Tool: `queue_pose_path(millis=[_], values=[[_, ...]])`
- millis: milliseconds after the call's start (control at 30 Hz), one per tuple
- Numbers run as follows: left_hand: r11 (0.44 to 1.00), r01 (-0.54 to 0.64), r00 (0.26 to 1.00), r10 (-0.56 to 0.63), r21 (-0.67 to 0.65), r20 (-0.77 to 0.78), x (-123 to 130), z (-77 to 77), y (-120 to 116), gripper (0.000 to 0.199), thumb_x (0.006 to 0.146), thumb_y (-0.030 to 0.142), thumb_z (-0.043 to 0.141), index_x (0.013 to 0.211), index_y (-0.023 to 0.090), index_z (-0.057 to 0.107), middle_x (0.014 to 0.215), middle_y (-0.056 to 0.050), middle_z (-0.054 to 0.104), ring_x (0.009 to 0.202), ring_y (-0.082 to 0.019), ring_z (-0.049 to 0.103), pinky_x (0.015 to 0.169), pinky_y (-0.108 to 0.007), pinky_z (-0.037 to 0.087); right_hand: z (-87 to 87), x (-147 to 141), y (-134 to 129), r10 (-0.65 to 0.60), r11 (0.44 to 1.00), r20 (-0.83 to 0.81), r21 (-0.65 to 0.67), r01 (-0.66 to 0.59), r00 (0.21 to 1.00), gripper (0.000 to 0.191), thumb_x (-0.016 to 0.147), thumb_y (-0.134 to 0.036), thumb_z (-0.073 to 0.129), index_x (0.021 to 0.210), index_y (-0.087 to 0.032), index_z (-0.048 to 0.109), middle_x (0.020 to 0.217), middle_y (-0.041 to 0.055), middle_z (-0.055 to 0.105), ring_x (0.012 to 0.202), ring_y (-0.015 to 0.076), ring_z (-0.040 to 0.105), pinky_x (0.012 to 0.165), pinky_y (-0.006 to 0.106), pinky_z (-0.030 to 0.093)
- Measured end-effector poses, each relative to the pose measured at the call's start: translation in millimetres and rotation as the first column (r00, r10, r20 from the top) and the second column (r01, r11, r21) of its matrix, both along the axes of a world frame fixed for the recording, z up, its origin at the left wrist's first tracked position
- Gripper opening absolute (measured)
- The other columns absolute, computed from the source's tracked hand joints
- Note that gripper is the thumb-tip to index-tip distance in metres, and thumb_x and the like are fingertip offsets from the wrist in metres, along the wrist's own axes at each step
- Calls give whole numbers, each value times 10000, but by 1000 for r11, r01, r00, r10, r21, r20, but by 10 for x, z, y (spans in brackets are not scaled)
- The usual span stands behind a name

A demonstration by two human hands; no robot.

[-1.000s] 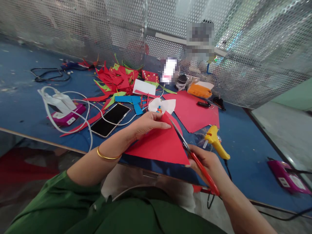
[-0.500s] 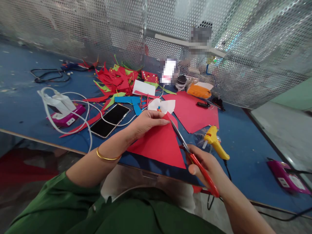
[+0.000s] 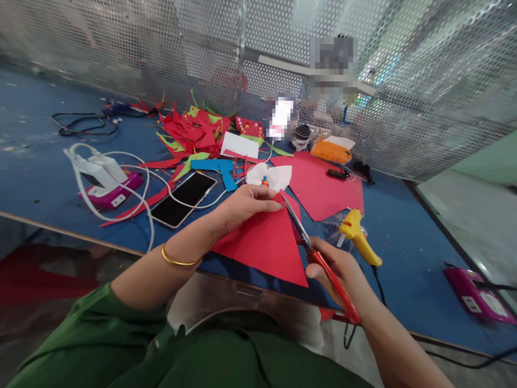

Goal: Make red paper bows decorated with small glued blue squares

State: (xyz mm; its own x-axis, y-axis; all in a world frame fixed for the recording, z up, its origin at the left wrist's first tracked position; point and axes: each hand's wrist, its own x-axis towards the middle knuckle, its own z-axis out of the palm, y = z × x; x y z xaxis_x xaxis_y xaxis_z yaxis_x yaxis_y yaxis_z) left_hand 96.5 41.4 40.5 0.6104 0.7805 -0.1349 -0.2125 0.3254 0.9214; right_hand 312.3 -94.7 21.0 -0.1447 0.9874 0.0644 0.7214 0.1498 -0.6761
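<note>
Between the thumb and fingers of my left hand (image 3: 252, 207) is pinched the top of a red sheet of paper (image 3: 266, 245), roughly triangular, held over the front edge of the table. My right hand (image 3: 337, 269) is wrapped around the red handles of a pair of scissors (image 3: 333, 283). Their metal blades point up and away along the right side of the sheet, with the tips close to my left thumb. Part of the far blade is hidden behind the paper.
A phone (image 3: 183, 199) and a purple power strip (image 3: 111, 191) with white cables lie left. Red and green paper scraps (image 3: 197, 129) are heaped behind. A larger red sheet (image 3: 323, 186), a yellow glue gun (image 3: 359, 237) and another purple power strip (image 3: 479, 296) are right.
The lower corner of the red sheet has dipped slightly, and the scissor handles have shifted a little with my right hand. Both hands keep their holds.
</note>
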Motion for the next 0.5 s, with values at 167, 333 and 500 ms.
queue_pose_path(millis=[167, 333, 500], values=[[1000, -10, 1000, 10, -3, -1, -1, 6, -15, 72, 674, 169, 812, 719, 163, 755, 732, -13, 741, 676, -131, 669, 733, -286, 527, -42, 17, 2, -18, 1000, 10, 12, 18, 1000, 754, 803, -848, 400, 1116, -212, 656, 622, -36, 466, 563, 143, 399, 525, 260, 351], [999, -17, 1000, 17, -27, 9, 7, -20, -2, 130, 648, 209, 843, 743, 166, 767, 753, -22, 749, 695, -144, 676, 762, -311, 532, -55, 30, -2, -26, 1000, -20, -12, 26, 999, 744, 799, -834, 440, 1131, -204, 657, 617, -45, 455, 566, 138, 389, 515, 252, 331], [999, -28, 1000, 29, -44, 9, 6, -42, 2, 167, 647, 250, 852, 772, 163, 781, 762, -40, 764, 689, -153, 689, 726, -293, 535, -28, 15, 1, -16, 999, -61, -36, 14, 998, 719, 804, -834, 429, 1079, -211, 658, 635, -38, 463, 583, 140, 387, 532, 254, 338]])
